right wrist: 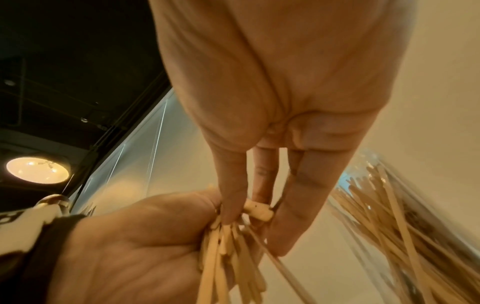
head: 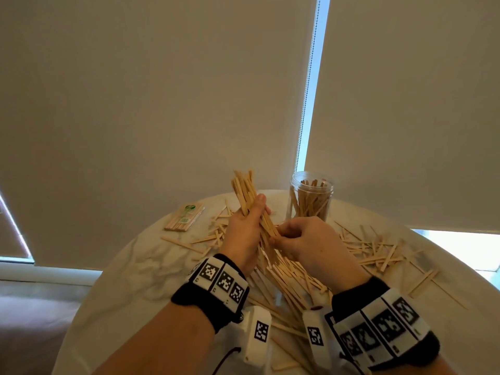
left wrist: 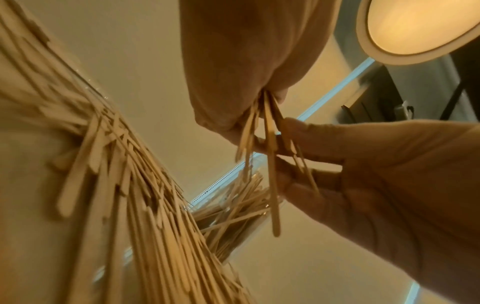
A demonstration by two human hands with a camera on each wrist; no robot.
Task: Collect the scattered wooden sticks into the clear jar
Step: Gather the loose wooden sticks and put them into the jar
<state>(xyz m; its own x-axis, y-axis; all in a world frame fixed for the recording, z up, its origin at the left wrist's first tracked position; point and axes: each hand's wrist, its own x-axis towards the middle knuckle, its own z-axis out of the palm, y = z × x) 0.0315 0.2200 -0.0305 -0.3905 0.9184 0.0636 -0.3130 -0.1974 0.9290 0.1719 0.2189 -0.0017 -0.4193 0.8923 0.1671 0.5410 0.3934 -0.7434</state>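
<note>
Two hands meet above our bench (head: 130, 269): our left hand (head: 243, 234) grips an upright bundle of wooden sticks (head: 244, 192), our right hand (head: 311, 239) pinches its lower ends, and the clear jar (head: 311, 197) stands behind, part-filled.

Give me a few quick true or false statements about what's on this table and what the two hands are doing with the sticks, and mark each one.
1. The left hand grips a bundle of sticks. True.
2. The clear jar is empty. False: it already holds sticks.
3. The right hand rests flat on the table. False: its fingers are at the bundle's lower part.
4. Loose sticks lie scattered on the table. True.
5. A wrapped pack of sticks lies left of the jar. True.
</note>
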